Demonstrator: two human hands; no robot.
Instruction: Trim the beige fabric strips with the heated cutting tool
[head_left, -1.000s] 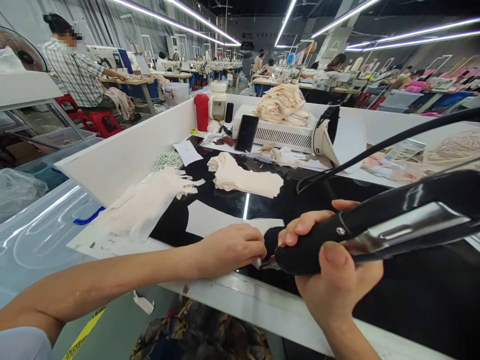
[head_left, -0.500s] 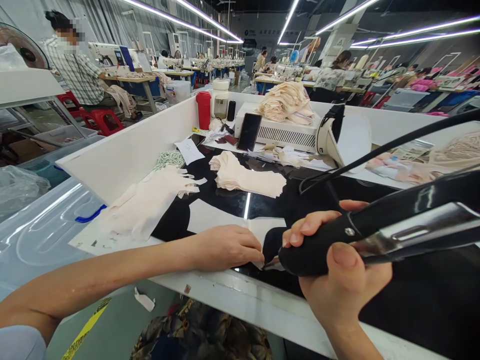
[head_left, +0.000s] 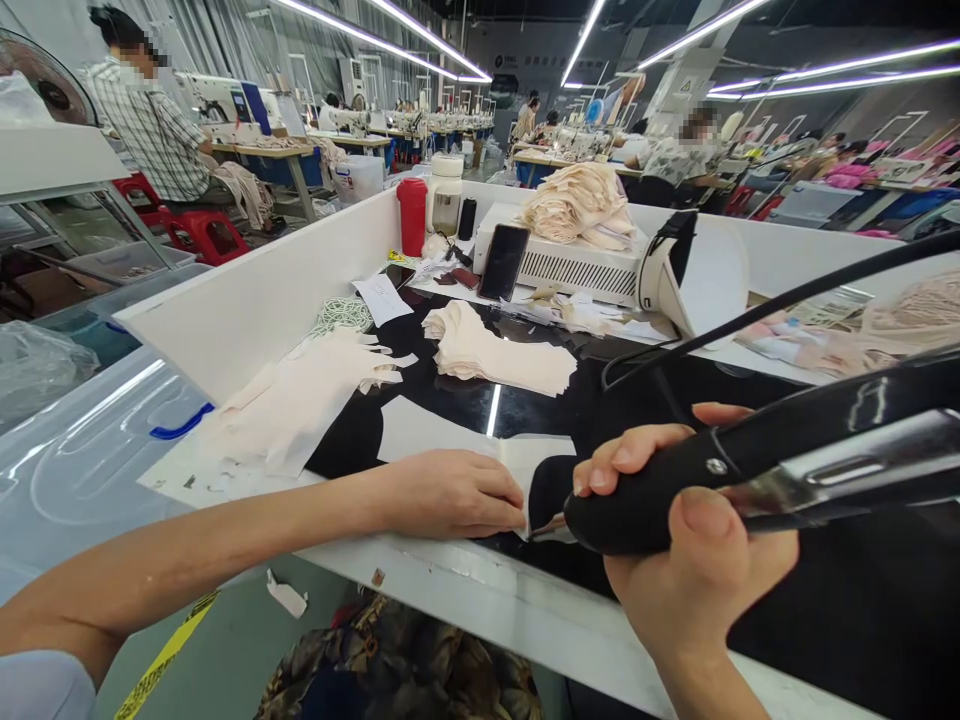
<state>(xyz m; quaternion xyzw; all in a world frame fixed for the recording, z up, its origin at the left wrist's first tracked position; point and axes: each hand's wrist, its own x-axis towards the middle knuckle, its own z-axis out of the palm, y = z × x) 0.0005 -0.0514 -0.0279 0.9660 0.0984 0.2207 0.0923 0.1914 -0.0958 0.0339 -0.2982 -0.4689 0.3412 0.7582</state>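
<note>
My left hand (head_left: 450,493) rests at the front edge of the black work surface, its closed fingers pinching the near end of a pale fabric piece (head_left: 420,428). The piece lies flat and runs back beyond the hand, which partly covers it. My right hand (head_left: 697,545) is wrapped round a black hand-held tool (head_left: 637,505) with a silver metal lever. Its narrow metal tip points left, right beside my left fingertips at the fabric's edge; whether it touches the cloth I cannot tell. Behind lies a stack of cream fabric pieces (head_left: 499,350).
Overlapping pale pieces (head_left: 292,400) lie at left. At the back stand a red cup (head_left: 412,217), a phone (head_left: 503,262) and a white box (head_left: 577,268) bearing cream cloth. A black cable (head_left: 780,312) arcs over the right side. A person (head_left: 150,130) sits at far left.
My right hand and the tool have shifted slightly right in the view. The left hand keeps its place on the fabric. The whole view has shifted a little.
</note>
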